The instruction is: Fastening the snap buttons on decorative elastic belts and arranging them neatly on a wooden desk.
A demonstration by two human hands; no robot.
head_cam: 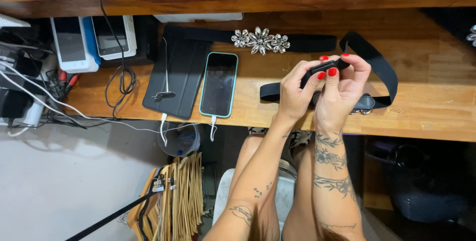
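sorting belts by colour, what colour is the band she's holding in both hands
Black: the elastic band pinched between the left hand and right hand, clearest in the head view.

The bench (426,107) is varnished wood, glossy with visible grain. The black belt (382,65) looks like matt woven cloth. Its flower ornament (261,40) glitters like faceted glass. The phone (218,84) has a glossy screen and smooth turquoise case.

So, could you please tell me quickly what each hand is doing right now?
Left hand: shut on the black elastic fabric belt.
Right hand: pinching the same belt, shut.
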